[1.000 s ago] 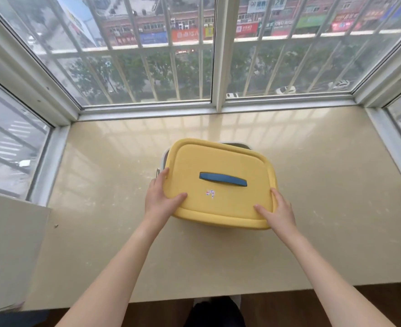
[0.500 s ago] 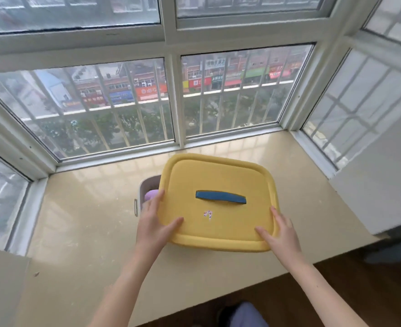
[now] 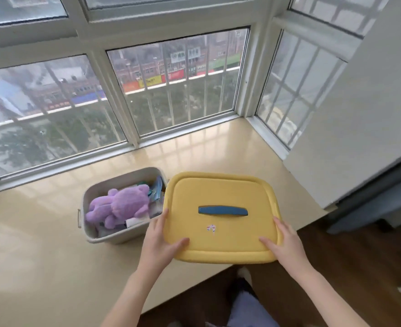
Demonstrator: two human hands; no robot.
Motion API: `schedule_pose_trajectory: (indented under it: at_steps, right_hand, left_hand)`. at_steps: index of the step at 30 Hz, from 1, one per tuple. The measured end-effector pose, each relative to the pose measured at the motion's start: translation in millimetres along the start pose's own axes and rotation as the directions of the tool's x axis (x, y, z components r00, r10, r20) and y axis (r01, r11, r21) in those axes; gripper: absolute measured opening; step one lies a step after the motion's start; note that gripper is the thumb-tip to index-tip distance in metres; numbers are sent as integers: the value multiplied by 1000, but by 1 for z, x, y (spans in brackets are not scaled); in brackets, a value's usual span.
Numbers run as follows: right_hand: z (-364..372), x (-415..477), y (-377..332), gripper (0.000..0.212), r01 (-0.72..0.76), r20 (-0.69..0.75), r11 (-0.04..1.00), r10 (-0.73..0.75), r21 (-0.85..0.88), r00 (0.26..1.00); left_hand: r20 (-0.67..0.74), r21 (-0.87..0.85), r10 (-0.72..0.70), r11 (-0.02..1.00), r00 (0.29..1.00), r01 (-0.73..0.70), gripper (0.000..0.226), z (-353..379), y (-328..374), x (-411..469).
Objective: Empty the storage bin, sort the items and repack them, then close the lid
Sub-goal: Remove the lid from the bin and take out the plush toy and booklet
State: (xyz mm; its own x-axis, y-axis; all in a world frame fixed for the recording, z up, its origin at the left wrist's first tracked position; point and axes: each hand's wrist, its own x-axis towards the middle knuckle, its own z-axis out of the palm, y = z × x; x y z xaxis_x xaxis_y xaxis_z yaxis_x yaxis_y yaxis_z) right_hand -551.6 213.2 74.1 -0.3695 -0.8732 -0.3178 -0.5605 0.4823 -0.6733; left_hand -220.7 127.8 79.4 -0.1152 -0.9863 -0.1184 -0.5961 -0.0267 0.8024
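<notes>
A yellow lid (image 3: 220, 201) with a blue handle (image 3: 223, 211) is held in the air to the right of the grey storage bin (image 3: 114, 236). My left hand (image 3: 160, 241) grips the lid's near-left corner and my right hand (image 3: 286, 244) grips its near-right corner. The bin stands open on the beige window ledge (image 3: 41, 267). Inside it lies a purple plush bear (image 3: 119, 205) on top of several papers and small items, partly hidden by the lid's left edge.
Window panes with white frames (image 3: 133, 138) enclose the ledge at the back and right. The ledge's front edge runs diagonally below the lid, with dark wood floor (image 3: 336, 279) and my legs beneath. A white wall panel (image 3: 359, 114) stands at the right.
Both hands have lifted the lid off the bin and carried it to the right, uncovering the purple bear and other contents. My view has turned right and upward.
</notes>
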Motion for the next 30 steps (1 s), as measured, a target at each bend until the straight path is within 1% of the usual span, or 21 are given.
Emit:
schedule_pose_trajectory:
  at_steps: [2,4,8,13,17,22,26,30]
  right_hand:
    - [-23,32,17,84,-5,32,1000,5,2,999]
    - [-46,64,32,84,-7,60,1000,8,-14,998]
    - [-86,130,49,85,12,96,998,-5,-67,995]
    - [-101,216,56,86,39,108,982,-19,-184,994]
    - [-80,284,52,83,70,100,969,-47,-237,994]
    - [-21,374,62,84,104,125,954,-71,-282,990]
    - [31,444,81,84,181,138,937,-145,-300,980]
    - [68,497,95,82,259,110,915,-237,-308,965]
  left_hand:
    - [26,20,-26,999,999,25,102,30,16,17]
    - [19,25,-62,998,998,61,100,59,33,34]
    - [32,46,-165,986,986,163,101,108,62,74]
    - [2,56,-253,966,967,253,101,151,72,126]
    - [-35,74,-334,939,942,335,100,175,52,175]
    - [-73,95,-411,904,909,417,100,209,-5,236]
    - [-123,104,-422,895,898,434,100,241,-58,283]
    - [-195,140,-368,907,909,397,99,263,-95,322]
